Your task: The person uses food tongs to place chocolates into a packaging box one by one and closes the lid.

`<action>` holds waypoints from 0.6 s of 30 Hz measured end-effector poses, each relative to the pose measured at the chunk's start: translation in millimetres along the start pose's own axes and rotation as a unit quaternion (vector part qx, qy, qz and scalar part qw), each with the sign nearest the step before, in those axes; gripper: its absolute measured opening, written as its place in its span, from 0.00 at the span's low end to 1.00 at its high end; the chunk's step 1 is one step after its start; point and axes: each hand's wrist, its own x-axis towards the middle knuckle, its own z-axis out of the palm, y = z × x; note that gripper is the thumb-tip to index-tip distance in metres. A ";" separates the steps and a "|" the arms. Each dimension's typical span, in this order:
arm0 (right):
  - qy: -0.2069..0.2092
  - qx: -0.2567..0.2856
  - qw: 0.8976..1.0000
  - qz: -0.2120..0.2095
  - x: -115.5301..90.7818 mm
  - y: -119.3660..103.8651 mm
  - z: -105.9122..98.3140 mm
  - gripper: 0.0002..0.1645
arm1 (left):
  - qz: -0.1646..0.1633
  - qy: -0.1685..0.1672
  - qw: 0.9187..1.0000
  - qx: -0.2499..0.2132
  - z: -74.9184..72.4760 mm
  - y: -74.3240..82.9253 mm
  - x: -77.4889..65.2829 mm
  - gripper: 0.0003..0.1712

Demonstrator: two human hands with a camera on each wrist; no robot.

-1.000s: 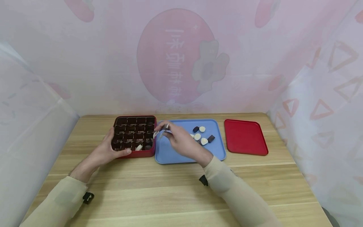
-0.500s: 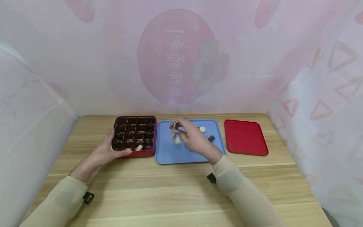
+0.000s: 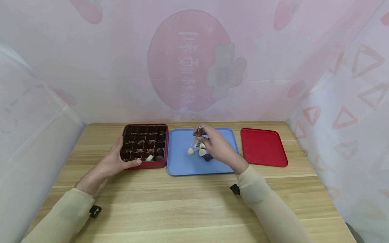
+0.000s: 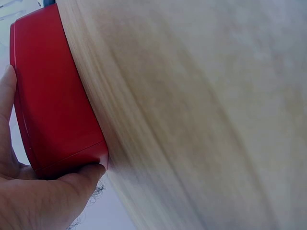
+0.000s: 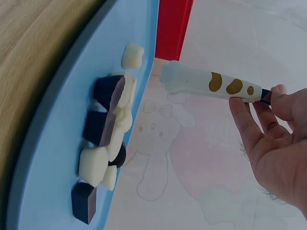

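My left hand [image 3: 113,161] grips the near left corner of a red box [image 3: 155,164], thumb along its front and fingers at its left side. Dark compartments fill the box; a white chocolate [image 3: 149,158] and a dark chocolate [image 3: 159,157] lie in the front row. Over the blue tray [image 3: 180,168] my right hand [image 3: 216,145] pinches small tongs [image 5: 211,85], pale with brown spots. Their tips point down near a white chocolate [image 3: 202,153], and in the right wrist view no piece shows between them. Dark chocolates [image 5: 108,91] and white ones crowd the tray, partly hidden by the hand in the head view.
Right of the tray lies a flat red lid [image 3: 263,147]. The wooden table [image 3: 164,206] runs toward me. A printed cloth [image 3: 127,67] stands behind the table, with more at both sides.
My right hand has moved right with the tongs, from beside the box to over the chocolates. A white chocolate on the left of the pile has come into view. My left hand stays put.
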 end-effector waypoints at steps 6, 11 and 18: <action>-0.003 -0.011 1.000 0.008 -9.0 4.1 -8.8 0.09 | -0.001 0.000 1.000 0.004 -0.4 0.9 -0.5 0.85; -0.012 -0.011 1.000 0.005 -14.2 7.8 -13.2 0.10 | 0.001 -0.001 1.000 -0.001 -0.1 1.9 -1.0 0.85; -0.019 -0.020 1.000 0.009 -17.5 15.7 -14.3 0.09 | 0.006 0.000 1.000 0.001 -0.3 1.8 0.3 0.86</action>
